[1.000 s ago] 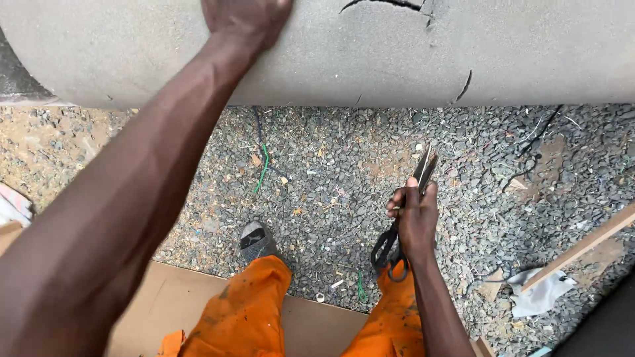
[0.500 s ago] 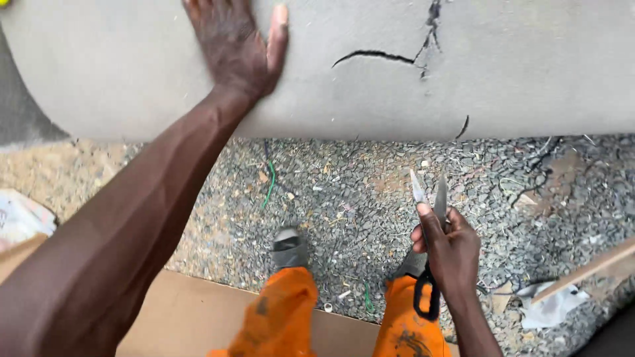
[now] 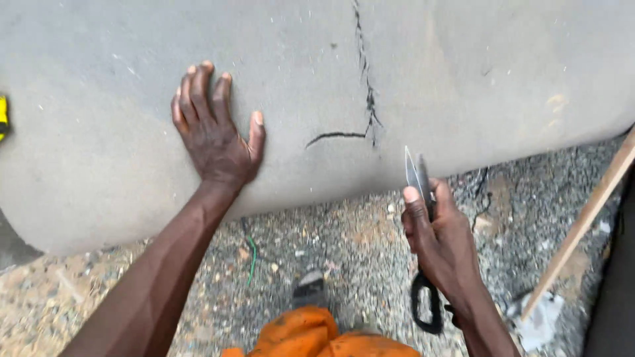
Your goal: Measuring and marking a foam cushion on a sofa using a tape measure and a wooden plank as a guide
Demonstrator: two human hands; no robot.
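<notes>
Foam sheet (image 3: 463,73), grey and cracked near its lower edge, lies under your left hand (image 3: 215,135), fingers spread and palm flat on it. Your right hand (image 3: 444,244) grips scissors (image 3: 419,198), blades nearly together, tips at that lower edge, above gravel (image 3: 344,244).

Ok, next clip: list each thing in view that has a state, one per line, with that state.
left hand: flat on the foam, fingers spread.
right hand: closed around the scissors.
scissors: held upright, blades nearly shut, tips at the foam's lower edge.
grey foam sheet: torn, with a long vertical crack and a short side split.
wooden strip: leaning at a slant at the right.
shoe: on the gravel.
</notes>
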